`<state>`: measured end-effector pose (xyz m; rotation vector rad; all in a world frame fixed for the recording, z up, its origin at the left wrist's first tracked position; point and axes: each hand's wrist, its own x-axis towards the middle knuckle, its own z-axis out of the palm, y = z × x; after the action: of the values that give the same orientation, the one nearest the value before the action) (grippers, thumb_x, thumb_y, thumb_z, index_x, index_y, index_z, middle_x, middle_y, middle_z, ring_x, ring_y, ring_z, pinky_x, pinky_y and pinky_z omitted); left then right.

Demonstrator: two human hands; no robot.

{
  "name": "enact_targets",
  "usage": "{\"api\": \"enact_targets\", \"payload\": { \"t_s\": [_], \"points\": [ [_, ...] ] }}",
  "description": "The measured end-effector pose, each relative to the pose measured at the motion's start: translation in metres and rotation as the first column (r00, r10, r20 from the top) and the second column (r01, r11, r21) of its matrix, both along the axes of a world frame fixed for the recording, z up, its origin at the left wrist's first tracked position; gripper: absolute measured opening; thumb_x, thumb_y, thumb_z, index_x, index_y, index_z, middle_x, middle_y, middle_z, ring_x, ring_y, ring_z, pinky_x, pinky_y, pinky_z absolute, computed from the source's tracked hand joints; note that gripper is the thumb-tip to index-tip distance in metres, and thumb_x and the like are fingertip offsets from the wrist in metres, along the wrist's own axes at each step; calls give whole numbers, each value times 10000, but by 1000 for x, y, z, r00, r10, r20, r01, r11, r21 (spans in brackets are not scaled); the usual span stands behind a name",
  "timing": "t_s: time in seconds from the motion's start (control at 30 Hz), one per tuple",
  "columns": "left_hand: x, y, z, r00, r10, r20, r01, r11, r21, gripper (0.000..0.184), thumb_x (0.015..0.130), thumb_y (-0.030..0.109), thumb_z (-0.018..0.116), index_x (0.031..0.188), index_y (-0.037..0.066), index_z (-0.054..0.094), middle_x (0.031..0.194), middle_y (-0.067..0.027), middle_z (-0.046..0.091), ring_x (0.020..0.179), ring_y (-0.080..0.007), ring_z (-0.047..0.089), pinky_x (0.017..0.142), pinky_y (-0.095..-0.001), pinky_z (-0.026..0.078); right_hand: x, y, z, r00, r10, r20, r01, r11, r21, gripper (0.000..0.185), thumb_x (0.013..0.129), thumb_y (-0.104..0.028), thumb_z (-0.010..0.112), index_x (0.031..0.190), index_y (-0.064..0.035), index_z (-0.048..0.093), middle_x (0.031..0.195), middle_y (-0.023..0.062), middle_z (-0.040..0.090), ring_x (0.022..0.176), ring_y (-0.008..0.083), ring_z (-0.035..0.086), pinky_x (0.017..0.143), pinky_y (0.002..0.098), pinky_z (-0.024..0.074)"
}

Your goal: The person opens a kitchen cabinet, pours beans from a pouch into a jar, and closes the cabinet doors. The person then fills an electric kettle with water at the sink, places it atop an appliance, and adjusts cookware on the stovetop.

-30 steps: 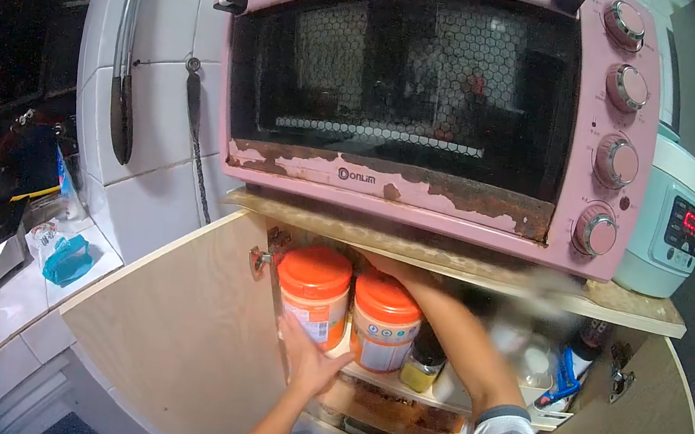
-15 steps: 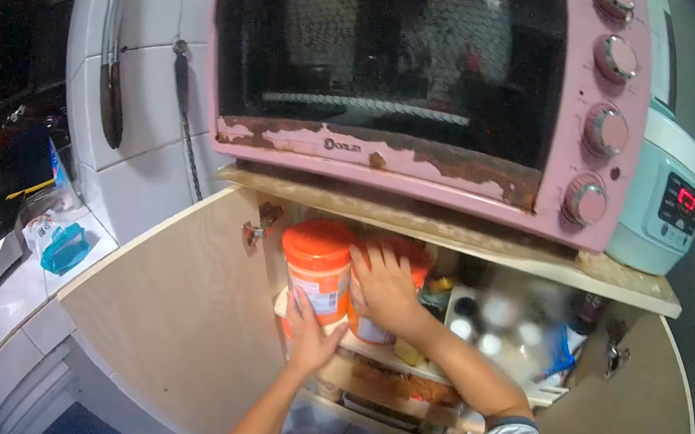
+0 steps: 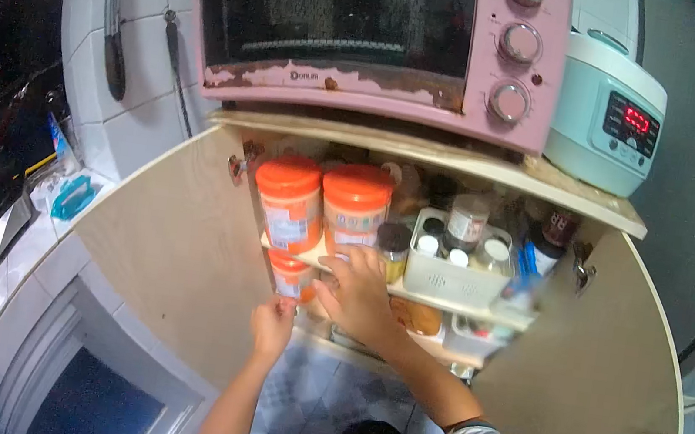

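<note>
Two wooden doors [image 3: 158, 254] stand wide open below a pink oven [image 3: 329, 92], with a pale green rice cooker [image 3: 580, 116] beside it. On the upper shelf [image 3: 409, 293] sits a white basket [image 3: 444, 281] of bottles; at that shelf's left end, two orange-lidded canisters [image 3: 288, 200] stand upright. The right hand [image 3: 355, 293], fingers loosely spread, is before the right-hand one, contact unclear. The left hand [image 3: 272, 326] curls near a lower canister [image 3: 291, 275]; I cannot tell whether it holds anything. Smallest, a dark-lidded jar [image 3: 393, 249] stands just beside the pair.
</note>
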<state>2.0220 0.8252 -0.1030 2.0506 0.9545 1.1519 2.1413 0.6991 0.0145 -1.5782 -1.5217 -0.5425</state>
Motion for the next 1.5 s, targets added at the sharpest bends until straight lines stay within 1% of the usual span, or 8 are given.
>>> {"api": "enact_targets", "payload": {
  "t_s": [0.57, 0.8, 0.93, 1.13, 1.23, 1.3, 1.37, 1.5],
  "points": [
    [-56, -13, -12, 985, -67, 161, 79, 994, -71, 205, 823, 138, 533, 828, -45, 625, 632, -101, 618, 565, -133, 566, 522, -276, 433, 61, 27, 24, 981, -172, -89, 181, 979, 99, 187, 727, -153, 613, 874, -38, 622, 924, 130, 574, 905, 298, 495, 777, 380, 400],
    [-60, -16, -57, 944, -75, 321, 182, 930, -320, 162, 779, 75, 532, 673, -32, 592, 564, -24, 548, 511, -74, 483, 460, -226, 376, 23, -44, -70, 822, 51, -567, 107, 964, 242, 163, 832, -142, 496, 769, -18, 583, 754, 140, 559, 740, 299, 517, 660, 391, 398],
    [-97, -23, -28, 978, 53, 202, 12, 952, -306, 270, 831, 170, 567, 629, -10, 574, 505, -2, 487, 445, -65, 435, 415, -223, 341, -28, -148, -150, 579, -184, -794, 160, 981, -110, 181, 866, -150, 470, 831, -11, 580, 785, 134, 577, 760, 272, 553, 697, 353, 422],
    [-133, -52, -19, 959, 69, 276, 85, 857, -508, 463, 903, 342, 474, 613, -6, 566, 513, -23, 488, 426, -91, 430, 406, -248, 345, -90, -292, -88, 884, -360, -299, 416, 896, 152, 138, 706, -18, 566, 844, -24, 582, 803, 116, 595, 738, 289, 546, 699, 370, 430],
    [-151, -77, -33, 967, -186, 171, 251, 787, -564, 479, 899, 364, 459, 648, -26, 577, 559, -31, 512, 488, -113, 484, 467, -276, 399, -104, -347, -51, 907, -422, 8, 336, 732, 593, 140, 660, -37, 529, 799, -39, 546, 820, 91, 594, 780, 239, 534, 683, 351, 422],
    [-179, -98, -38, 719, -522, -459, 382, 849, -365, 459, 873, 384, 474, 733, -33, 606, 633, -91, 592, 593, -194, 578, 570, -334, 450, -108, -367, -38, 909, -416, -2, 289, 629, 722, 194, 722, -125, 522, 884, -23, 546, 921, 112, 580, 868, 238, 512, 759, 355, 408],
    [-202, -144, -8, 612, -391, -688, 229, 920, -319, 387, 809, 379, 534, 791, 7, 639, 776, -212, 615, 769, -369, 598, 689, -410, 455, -103, -383, -33, 635, -606, -479, 708, 209, 675, 317, 839, -249, 465, 1019, 7, 518, 1040, 134, 541, 960, 235, 482, 848, 351, 367],
    [-249, -185, -21, 673, -195, -714, 103, 980, -170, 331, 778, 325, 526, 752, 18, 647, 747, -209, 610, 761, -381, 588, 710, -432, 458, -92, -387, -49, 707, -144, -692, 634, 561, 532, 467, 914, -363, 353, 1125, 39, 463, 1104, 139, 507, 1007, 229, 467, 906, 345, 323]
  ]
}}
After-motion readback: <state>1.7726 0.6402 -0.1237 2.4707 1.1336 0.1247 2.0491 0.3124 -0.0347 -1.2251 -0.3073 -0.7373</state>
